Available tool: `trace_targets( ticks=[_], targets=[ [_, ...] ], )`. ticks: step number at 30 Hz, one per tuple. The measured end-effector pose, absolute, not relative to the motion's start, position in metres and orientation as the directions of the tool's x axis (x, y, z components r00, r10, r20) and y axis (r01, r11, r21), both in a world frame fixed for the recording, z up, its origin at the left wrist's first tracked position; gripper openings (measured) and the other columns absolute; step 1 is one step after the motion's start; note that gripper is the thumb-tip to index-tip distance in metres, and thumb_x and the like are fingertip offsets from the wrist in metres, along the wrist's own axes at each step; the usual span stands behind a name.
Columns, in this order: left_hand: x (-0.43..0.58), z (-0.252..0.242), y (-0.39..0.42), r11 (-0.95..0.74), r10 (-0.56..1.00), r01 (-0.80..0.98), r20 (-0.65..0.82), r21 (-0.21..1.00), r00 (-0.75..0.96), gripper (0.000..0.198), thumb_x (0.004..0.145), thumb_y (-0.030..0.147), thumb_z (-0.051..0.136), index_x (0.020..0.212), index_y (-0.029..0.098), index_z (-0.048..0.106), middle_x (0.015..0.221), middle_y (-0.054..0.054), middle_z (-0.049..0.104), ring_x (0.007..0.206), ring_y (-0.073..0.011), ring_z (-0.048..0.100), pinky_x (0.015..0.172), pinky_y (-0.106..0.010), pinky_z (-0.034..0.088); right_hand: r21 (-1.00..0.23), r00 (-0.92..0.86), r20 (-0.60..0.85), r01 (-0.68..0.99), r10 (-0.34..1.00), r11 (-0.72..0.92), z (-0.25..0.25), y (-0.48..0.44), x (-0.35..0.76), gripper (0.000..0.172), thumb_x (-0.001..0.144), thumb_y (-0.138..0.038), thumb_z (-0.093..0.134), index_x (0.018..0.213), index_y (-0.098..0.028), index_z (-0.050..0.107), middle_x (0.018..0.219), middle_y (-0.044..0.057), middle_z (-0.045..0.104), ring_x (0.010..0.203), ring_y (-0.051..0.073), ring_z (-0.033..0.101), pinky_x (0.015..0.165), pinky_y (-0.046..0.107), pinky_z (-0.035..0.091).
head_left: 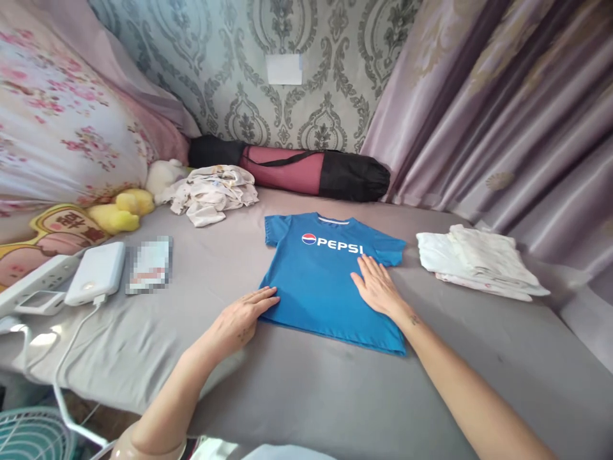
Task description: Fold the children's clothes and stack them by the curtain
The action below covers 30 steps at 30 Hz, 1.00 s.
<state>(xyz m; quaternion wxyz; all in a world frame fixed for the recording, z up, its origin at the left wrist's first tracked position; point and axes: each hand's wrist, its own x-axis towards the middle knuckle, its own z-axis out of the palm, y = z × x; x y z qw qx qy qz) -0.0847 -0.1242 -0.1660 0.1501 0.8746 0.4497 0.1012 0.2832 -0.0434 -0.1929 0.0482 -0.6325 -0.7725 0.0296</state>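
Observation:
A blue T-shirt [316,287] with a white PEPSI print and a round logo lies spread flat, front side up, its collar pointing away from me. My left hand [246,314] rests on the shirt's lower left edge, fingers stretched out flat. On the right side of the chest, just below the print, my right hand [375,286] lies palm down with its fingers extended. Neither hand grips the cloth. Both sleeves are laid out to the sides.
Folded white clothes [483,259] are stacked at the right. A crumpled pile of light clothes [215,191] lies back left, before a rolled mat in a bag [287,169]. At the left are a white power bank [97,271], a power strip [41,281], cables and yellow plush toys [122,207].

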Motion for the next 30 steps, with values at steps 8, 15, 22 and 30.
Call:
trace_targets(
  ticks=[8, 15, 22, 30],
  targets=[
    [-0.073, -0.152, -0.126, -0.494, 0.849, 0.774, 0.026, 0.395, 0.528, 0.057, 0.078, 0.003, 0.038, 0.127, 0.024, 0.056, 0.139, -0.007, 0.055, 0.127, -0.0196, 0.052, 0.117, -0.051, 0.024, -0.111, -0.151, 0.030, 0.982, 0.988, 0.154, -0.185, -0.046, 0.302, 0.064, 0.099, -0.047, 0.020, 0.150, -0.009, 0.032, 0.157, 0.015, 0.026, 0.146, 0.027, 0.021, 0.118, 0.053, 0.015],
    [-0.045, -0.140, -0.117, -0.628, 0.751, 0.636, 0.137, 0.448, 0.646, 0.047, 0.087, 0.009, 0.035, 0.128, 0.024, 0.054, 0.133, -0.007, 0.059, 0.121, -0.0185, 0.055, 0.105, -0.035, 0.042, -0.578, 0.012, 0.070, 0.816, 0.997, 0.030, -0.167, -0.030, 0.318, 0.051, 0.097, -0.042, 0.030, 0.128, -0.014, 0.059, 0.138, 0.013, 0.056, 0.130, 0.021, 0.050, 0.111, 0.035, 0.036],
    [0.036, -0.118, -0.083, -0.732, 0.612, 0.456, 0.193, 0.506, 0.767, 0.037, 0.090, 0.013, 0.040, 0.120, 0.021, 0.059, 0.129, -0.010, 0.061, 0.119, -0.0228, 0.058, 0.102, -0.038, 0.045, -0.728, 0.460, -0.104, 0.569, 0.882, -0.383, -0.178, -0.013, 0.360, 0.030, 0.089, -0.025, 0.044, 0.103, -0.010, 0.067, 0.096, 0.013, 0.074, 0.078, 0.017, 0.070, 0.065, 0.025, 0.053],
    [0.130, -0.136, -0.022, -0.775, 0.408, 0.387, -0.072, 0.500, 0.910, 0.044, 0.083, 0.008, 0.045, 0.123, 0.014, 0.062, 0.130, -0.013, 0.062, 0.119, -0.0247, 0.058, 0.100, -0.033, 0.044, -0.735, 0.339, -0.241, 0.548, 0.909, -0.399, -0.178, -0.051, 0.351, 0.023, 0.091, -0.029, 0.048, 0.085, -0.014, 0.065, 0.069, 0.006, 0.070, 0.049, 0.009, 0.059, 0.046, 0.016, 0.043]
  ],
)
